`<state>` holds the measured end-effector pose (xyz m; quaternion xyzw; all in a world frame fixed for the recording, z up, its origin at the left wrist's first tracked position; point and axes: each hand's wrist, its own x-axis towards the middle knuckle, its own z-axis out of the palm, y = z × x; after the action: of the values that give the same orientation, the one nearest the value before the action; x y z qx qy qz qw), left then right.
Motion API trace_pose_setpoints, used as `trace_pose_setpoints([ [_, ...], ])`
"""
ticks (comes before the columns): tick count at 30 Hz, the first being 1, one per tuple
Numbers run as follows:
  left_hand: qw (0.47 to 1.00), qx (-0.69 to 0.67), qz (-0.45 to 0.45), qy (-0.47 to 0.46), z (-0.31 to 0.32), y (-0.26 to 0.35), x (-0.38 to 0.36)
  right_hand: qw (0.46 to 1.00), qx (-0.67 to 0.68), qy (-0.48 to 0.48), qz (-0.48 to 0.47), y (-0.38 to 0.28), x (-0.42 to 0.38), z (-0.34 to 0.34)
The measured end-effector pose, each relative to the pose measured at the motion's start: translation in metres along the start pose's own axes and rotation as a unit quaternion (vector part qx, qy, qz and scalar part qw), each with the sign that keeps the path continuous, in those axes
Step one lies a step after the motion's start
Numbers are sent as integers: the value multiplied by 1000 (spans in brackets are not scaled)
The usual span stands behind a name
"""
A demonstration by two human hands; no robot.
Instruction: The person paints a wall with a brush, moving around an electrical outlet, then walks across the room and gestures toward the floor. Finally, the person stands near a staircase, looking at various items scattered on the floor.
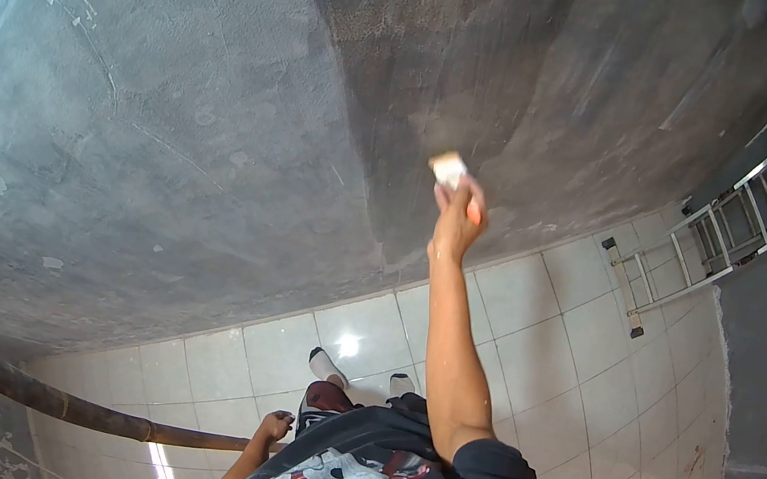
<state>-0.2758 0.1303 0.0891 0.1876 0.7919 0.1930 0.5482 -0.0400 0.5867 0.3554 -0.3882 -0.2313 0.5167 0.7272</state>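
My right hand (457,215) is stretched out to the wall (222,111), fingers wrapped round a paintbrush (449,167). A bit of orange handle shows at the palm, and the pale, tan-tipped head points at the wall; slight blur hides whether it touches. Around the brush the wall is dark and wet-looking, while the left part is lighter grey with cracks and pale patches. Low by my left side, my left hand (276,423) hangs with its fingers curled in, and I see nothing in it. A bamboo pole (110,419) runs close to that hand.
White floor tiles (526,294) stretch along the foot of the wall, with my feet on them. A metal ladder (709,233) lies at the right against a grey wall. The bamboo pole crosses the lower left.
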Motion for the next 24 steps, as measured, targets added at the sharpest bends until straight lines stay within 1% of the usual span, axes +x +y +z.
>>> trace_pose_setpoints([
  [2, 1000, 19, -10, 1, -7, -8, -4, 998, 10, -42, -41, -54, -3, 43],
  [4, 998, -39, -47, 20, -10, -19, 4, 984, 55, -100, -134, -91, 0, 65],
  [6, 998, -36, -53, 26, -11, -24, 8, 967, 115, -150, -170, -115, 1, 76],
  [8, 999, -12, -33, 16, -12, -28, 10, 962, 116, -179, -171, -114, 6, 74],
  [10, 999, -21, -20, 18, -8, -30, 9, 966, 104, -163, -170, -80, 11, 60],
  [11, 999, -27, -18, 18, -6, -29, 7, 976, 92, -141, -138, -56, 8, 47],
  [13, 999, -38, -11, 17, -4, -25, 3, 989, 45, -98, -105, -4, -2, 10],
  [14, 999, -39, -8, 18, -2, -21, 2, 995, 39, -70, -62, 23, -5, -11],
  [15, 999, -33, -17, 15, -2, -20, -2, 998, 54, -26, 12, 37, -8, -26],
  [16, 999, -28, -24, 14, -2, -17, -4, 998, 56, -29, 11, 34, -10, -22],
  [18, 999, -21, -26, 10, -3, -12, -9, 998, 25, 49, 40, 30, -14, -17],
  [20, 999, -9, -42, 6, -4, -15, -7, 999, 16, 33, -2, -10, -11, 21],
  [22, 999, -17, -43, 10, -5, -19, -4, 996, 36, -31, -69, -60, -13, 59],
  [24, 999, -26, -45, 13, -4, -21, -1, 979, 95, -108, -144, -100, -15, 80],
])
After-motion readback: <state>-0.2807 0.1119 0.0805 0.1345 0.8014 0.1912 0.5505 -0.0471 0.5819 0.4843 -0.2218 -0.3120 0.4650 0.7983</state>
